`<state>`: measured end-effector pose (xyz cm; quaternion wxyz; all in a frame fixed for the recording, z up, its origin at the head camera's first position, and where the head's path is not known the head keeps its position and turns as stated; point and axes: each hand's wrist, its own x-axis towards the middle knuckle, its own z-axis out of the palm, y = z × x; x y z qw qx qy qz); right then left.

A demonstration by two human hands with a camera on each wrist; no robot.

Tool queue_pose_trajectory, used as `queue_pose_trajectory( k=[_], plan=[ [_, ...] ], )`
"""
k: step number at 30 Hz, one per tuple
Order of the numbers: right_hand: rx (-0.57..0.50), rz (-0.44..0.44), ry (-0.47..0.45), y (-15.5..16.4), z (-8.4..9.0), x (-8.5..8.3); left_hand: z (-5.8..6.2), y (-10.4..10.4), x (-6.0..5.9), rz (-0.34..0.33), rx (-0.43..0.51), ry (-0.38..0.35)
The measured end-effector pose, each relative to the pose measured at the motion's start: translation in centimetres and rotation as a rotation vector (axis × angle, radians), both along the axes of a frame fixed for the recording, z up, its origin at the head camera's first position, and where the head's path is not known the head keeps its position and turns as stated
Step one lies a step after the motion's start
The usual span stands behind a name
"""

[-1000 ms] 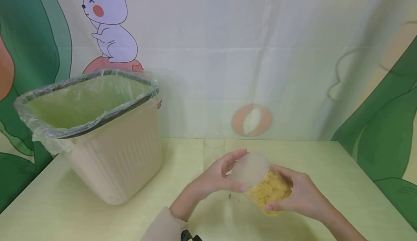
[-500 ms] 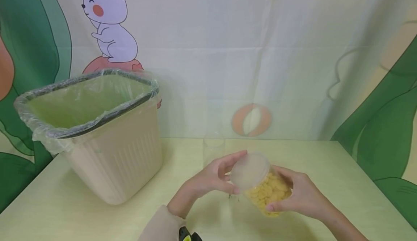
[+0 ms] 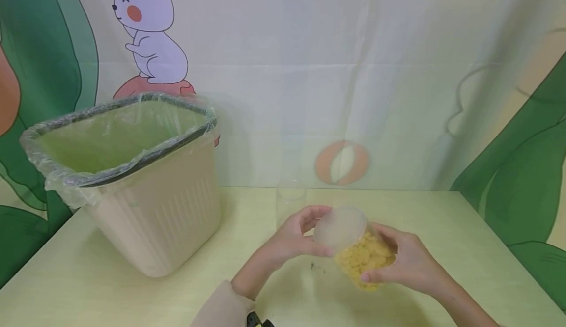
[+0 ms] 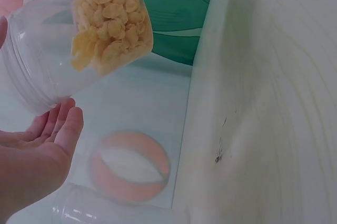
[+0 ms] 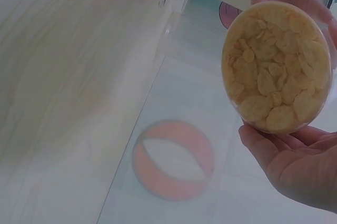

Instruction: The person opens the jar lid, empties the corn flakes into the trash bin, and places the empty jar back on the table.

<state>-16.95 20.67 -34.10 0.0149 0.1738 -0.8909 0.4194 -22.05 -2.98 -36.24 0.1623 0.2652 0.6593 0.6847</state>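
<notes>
A clear plastic jar, partly filled with yellow cornflakes, is held tilted above the table. Its whitish round lid faces up and to the left in the head view. My right hand grips the jar's body near the base, thumb on the near side. Around the lid's edge, my left hand holds with thumb and fingers on opposite sides. The right wrist view looks at the jar's bottom, flakes packed against it. Some of the right hand's fingers are hidden behind the jar.
A clear empty-looking container stands upright behind my left hand. At left is a beige bin lined with a plastic bag. Small dark marks show on the pale table. A printed curtain hangs behind.
Half a second ago my left fingers had loosened and shifted on the lid; now they hold its edge again. The right hand keeps its grip and the jar has barely moved.
</notes>
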Motion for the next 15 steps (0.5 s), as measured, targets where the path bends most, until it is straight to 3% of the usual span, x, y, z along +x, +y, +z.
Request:
queue_pose_trajectory(
  k=[9, 15],
  plan=[
    [0.017, -0.027, 0.027, -0.02, -0.22, -0.07, 0.10, 0.87, 0.61, 0.140, -0.059, -0.012],
    [0.012, -0.029, 0.026, -0.09, -0.19, -0.15, 0.39, 1.01, 0.91, 0.169, -0.086, -0.006]
  ],
)
